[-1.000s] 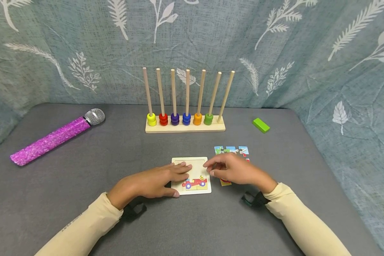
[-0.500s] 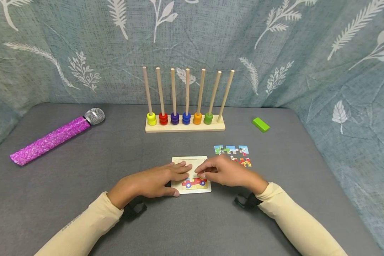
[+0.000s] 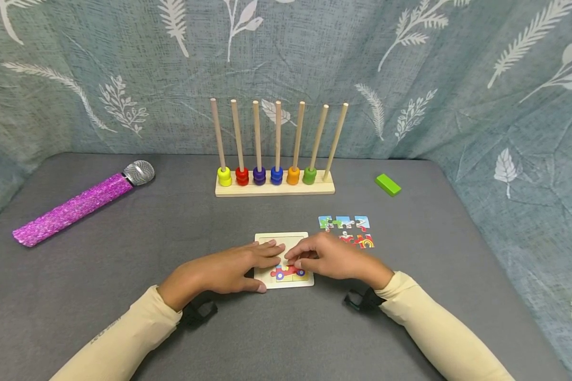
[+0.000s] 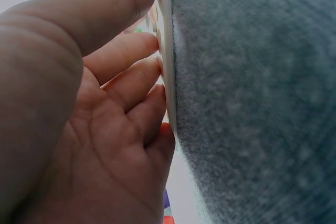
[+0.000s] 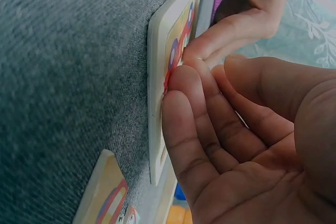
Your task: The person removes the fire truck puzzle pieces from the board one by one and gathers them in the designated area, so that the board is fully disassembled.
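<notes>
The left hand (image 3: 240,269) rests on a small wooden puzzle board (image 3: 293,236), fingers spread flat and thumb at its lower left edge. In the left wrist view its fingertips touch the board's face. The right hand (image 3: 331,256) is over the board's right half. In the right wrist view its fingertips touch the red part of the picture, with the thumb held apart. Joined puzzle pieces (image 3: 286,273) showing a red vehicle with blue wheels lie in the board's lower part. The right fingers partly cover them. Loose puzzle pieces (image 3: 343,221) lie right of the board, some partly behind the right hand.
A wooden peg stand (image 3: 275,192) with coloured beads stands at the back. A glittery pink microphone (image 3: 76,207) lies at the left, and a green block (image 3: 388,184) at the right. A patterned curtain hangs behind the grey table (image 3: 195,222).
The right hand has moved left from the board's right edge onto the pieces in it, uncovering more loose pieces. The left hand has stayed in place on the board.
</notes>
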Motion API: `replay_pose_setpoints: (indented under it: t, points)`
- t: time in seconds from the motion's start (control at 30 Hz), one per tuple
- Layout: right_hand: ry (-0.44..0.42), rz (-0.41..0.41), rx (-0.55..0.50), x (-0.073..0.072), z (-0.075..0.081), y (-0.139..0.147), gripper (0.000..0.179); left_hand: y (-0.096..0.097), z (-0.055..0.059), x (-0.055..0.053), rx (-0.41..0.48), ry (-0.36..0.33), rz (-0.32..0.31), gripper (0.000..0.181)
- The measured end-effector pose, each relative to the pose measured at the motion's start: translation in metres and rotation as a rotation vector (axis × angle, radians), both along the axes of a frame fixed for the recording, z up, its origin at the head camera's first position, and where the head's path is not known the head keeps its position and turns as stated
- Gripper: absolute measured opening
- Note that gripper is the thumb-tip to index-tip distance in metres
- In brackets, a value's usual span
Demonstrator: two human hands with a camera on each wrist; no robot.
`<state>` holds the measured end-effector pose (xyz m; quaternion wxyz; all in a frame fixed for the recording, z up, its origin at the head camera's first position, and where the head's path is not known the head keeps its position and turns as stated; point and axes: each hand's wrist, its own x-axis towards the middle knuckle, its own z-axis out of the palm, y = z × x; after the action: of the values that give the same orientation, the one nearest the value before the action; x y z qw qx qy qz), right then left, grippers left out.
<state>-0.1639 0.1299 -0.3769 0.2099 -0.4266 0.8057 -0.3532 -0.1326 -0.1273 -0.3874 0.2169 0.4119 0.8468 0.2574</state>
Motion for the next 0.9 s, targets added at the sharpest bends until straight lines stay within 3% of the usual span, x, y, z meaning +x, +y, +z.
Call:
replay_pose_setpoints:
  t: [0.9]
  points:
    - [-0.034,0.025,-0.015,0.0018,-0.004,-0.0031,0.02,-0.0003,0.0019,0.0011,-0.005,-0.003,0.004,0.064]
